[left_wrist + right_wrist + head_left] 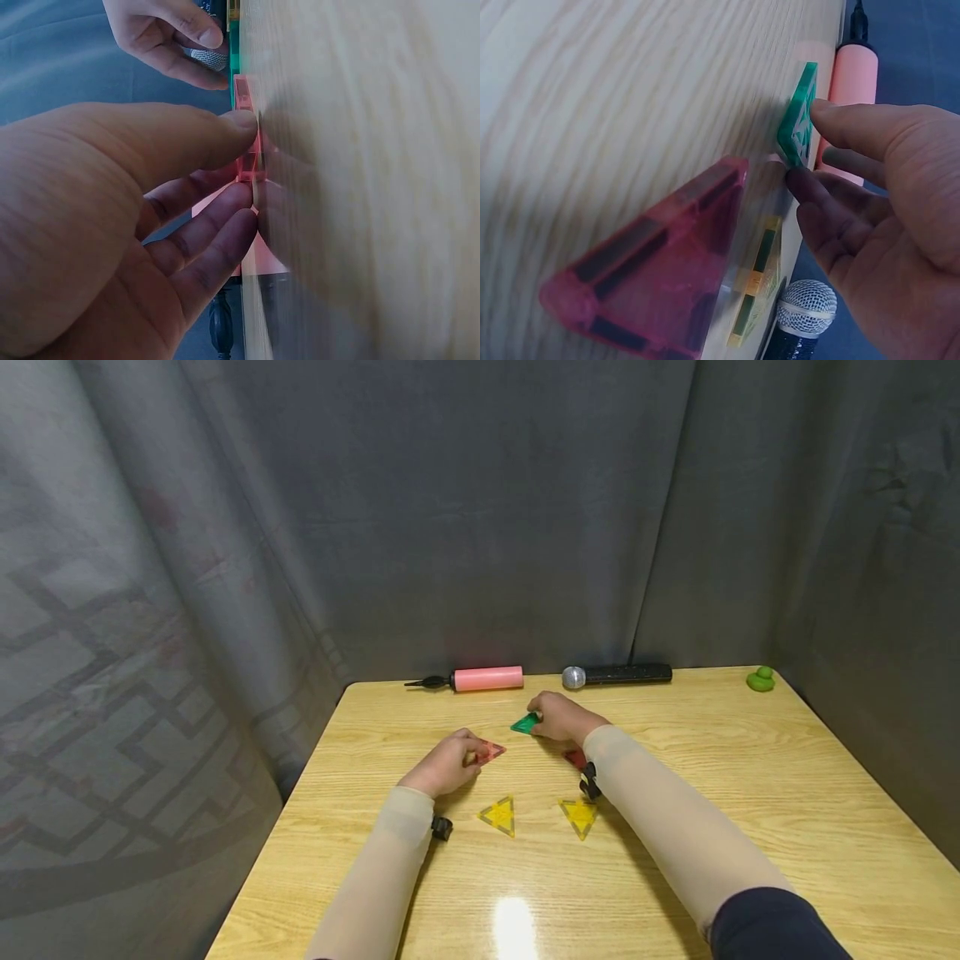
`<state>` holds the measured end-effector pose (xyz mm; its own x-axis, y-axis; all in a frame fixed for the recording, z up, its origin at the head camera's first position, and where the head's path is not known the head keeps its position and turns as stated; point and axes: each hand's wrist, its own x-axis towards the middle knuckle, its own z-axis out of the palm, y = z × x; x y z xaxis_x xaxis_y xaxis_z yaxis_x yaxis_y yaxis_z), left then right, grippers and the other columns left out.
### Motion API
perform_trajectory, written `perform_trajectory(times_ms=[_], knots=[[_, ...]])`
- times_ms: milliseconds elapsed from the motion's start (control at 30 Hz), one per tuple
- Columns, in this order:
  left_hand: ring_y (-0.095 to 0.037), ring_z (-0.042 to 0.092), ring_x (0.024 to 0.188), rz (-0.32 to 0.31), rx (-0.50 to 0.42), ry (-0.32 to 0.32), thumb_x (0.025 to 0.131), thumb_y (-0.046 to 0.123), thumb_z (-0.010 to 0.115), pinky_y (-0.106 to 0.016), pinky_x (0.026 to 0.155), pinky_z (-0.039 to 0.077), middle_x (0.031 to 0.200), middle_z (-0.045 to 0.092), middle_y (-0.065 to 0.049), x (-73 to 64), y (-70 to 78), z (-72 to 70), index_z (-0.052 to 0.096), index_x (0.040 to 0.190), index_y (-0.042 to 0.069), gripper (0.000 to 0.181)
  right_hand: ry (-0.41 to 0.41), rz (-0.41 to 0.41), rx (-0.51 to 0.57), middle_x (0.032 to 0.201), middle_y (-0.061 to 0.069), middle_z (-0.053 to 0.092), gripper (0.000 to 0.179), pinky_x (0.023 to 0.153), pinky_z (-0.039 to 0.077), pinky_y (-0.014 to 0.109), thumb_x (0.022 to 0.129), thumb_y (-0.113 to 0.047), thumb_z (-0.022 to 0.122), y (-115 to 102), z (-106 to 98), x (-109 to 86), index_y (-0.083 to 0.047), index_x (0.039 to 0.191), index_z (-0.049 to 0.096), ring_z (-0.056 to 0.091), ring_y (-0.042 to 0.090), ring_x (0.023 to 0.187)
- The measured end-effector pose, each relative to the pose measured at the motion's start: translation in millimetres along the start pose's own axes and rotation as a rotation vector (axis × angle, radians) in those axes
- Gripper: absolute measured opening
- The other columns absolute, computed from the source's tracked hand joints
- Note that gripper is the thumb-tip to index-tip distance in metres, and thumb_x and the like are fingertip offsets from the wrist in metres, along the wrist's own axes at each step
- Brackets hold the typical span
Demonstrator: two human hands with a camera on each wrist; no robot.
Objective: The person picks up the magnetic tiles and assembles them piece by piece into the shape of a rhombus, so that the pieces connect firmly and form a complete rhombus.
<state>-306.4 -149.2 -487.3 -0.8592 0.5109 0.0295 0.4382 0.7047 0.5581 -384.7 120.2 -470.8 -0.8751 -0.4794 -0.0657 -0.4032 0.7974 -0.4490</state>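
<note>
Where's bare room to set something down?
Most room: wooden table between the beige right sleeve and the green rounded object. Also between that and the left sleeve, nearer than two yellow translucent triangles. Crowded: centre, where left hand pinches a red translucent triangle, right hand a green translucent tile.

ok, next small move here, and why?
I'd probably slide the green translucent triangular tile in the right hand toward the pinkish-red translucent triangular tile in the left hand: each hand pinches its tile, and the head view shows a gap of bare wooden tabletop between them.
</note>
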Motion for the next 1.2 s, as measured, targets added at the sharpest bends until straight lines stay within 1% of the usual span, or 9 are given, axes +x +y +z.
perform_trajectory(times_ms=[167, 267, 467, 600, 700, 867, 967, 1200], knots=[[-0.025, 0.063, 0.103, 0.014, 0.012, 0.004, 0.101, 0.003, 0.07, -0.033, 0.087, 0.055, 0.117, 0.061, -0.008, 1.2, -0.4, 0.1, 0.078, 0.119, 0.009, 0.021, -0.021, 0.025, 0.008, 0.127, 0.014, 0.068, 0.04, 0.094, 0.054, 0.041, 0.098, -0.016, 0.077, -0.4, 0.1, 1.5, 0.0, 0.134, 0.069, 0.061, 0.023, 0.106], [-0.024, 0.063, 0.103, 0.014, 0.007, 0.007, 0.101, 0.003, 0.069, -0.034, 0.087, 0.055, 0.116, 0.061, -0.007, 1.6, -1.2, 0.8, 0.078, 0.119, 0.01, 0.021, -0.011, 0.022, 0.011, 0.125, 0.013, 0.069, 0.039, 0.094, 0.054, 0.04, 0.097, -0.015, 0.079, -0.5, 0.6, 1.6, 0.0, 0.131, 0.071, 0.062, 0.023, 0.105], [-0.023, 0.062, 0.104, 0.006, -0.012, 0.014, 0.101, 0.004, 0.07, -0.038, 0.09, 0.056, 0.117, 0.061, -0.006, 2.0, -3.1, 1.3, 0.078, 0.118, 0.011, 0.02, -0.004, 0.033, 0.014, 0.124, 0.012, 0.069, 0.042, 0.094, 0.053, 0.04, 0.093, -0.017, 0.083, -1.2, 1.5, 2.5, -0.001, 0.13, 0.071, 0.061, 0.023, 0.104], [-0.023, 0.062, 0.103, 0.007, -0.031, 0.014, 0.101, 0.005, 0.07, -0.039, 0.089, 0.057, 0.118, 0.061, -0.006, 2.5, -4.8, 1.8, 0.078, 0.119, 0.011, 0.02, 0.005, 0.031, 0.023, 0.123, 0.012, 0.07, 0.04, 0.093, 0.054, 0.041, 0.093, -0.016, 0.083, -0.5, 2.2, 2.2, -0.001, 0.129, 0.072, 0.062, 0.023, 0.104], [-0.023, 0.062, 0.102, 0.006, -0.039, 0.011, 0.101, 0.006, 0.07, -0.038, 0.088, 0.057, 0.117, 0.061, -0.005, 2.6, -5.5, 2.0, 0.078, 0.121, 0.011, 0.022, 0.01, 0.028, 0.03, 0.121, 0.012, 0.07, 0.04, 0.093, 0.054, 0.041, 0.093, -0.015, 0.083, 0.9, 3.1, 1.7, -0.002, 0.128, 0.073, 0.062, 0.022, 0.102], [-0.024, 0.062, 0.103, 0.012, -0.051, 0.007, 0.102, 0.006, 0.069, -0.038, 0.087, 0.057, 0.118, 0.061, -0.005, 1.7, -5.3, 1.5, 0.078, 0.122, 0.01, 0.022, 0.013, 0.02, 0.038, 0.121, 0.012, 0.068, 0.041, 0.092, 0.054, 0.04, 0.091, -0.015, 0.084, 2.8, 3.6, 1.2, -0.001, 0.128, 0.072, 0.061, 0.022, 0.101], [-0.024, 0.062, 0.104, 0.01, -0.051, 0.005, 0.102, 0.006, 0.069, -0.039, 0.088, 0.057, 0.119, 0.061, -0.005, 1.4, -4.9, 1.4, 0.078, 0.122, 0.011, 0.023, 0.019, 0.014, 0.057, 0.121, 0.012, 0.067, 0.045, 0.094, 0.054, 0.041, 0.09, -0.014, 0.086, 3.7, 3.3, 0.3, -0.001, 0.129, 0.07, 0.061, 0.023, 0.103], [-0.023, 0.062, 0.103, 0.017, -0.043, 0.011, 0.101, 0.006, 0.071, -0.039, 0.088, 0.057, 0.118, 0.062, -0.005, 1.8, -6.4, 2.3, 0.079, 0.119, 0.011, 0.021, 0.053, 0.015, 0.077, 0.123, 0.015, 0.057, 0.053, 0.101, 0.051, 0.042, 0.082, -0.017, 0.093, 5.0, 2.7, -4.0, -0.003, 0.127, 0.069, 0.057, 0.026, 0.107]])
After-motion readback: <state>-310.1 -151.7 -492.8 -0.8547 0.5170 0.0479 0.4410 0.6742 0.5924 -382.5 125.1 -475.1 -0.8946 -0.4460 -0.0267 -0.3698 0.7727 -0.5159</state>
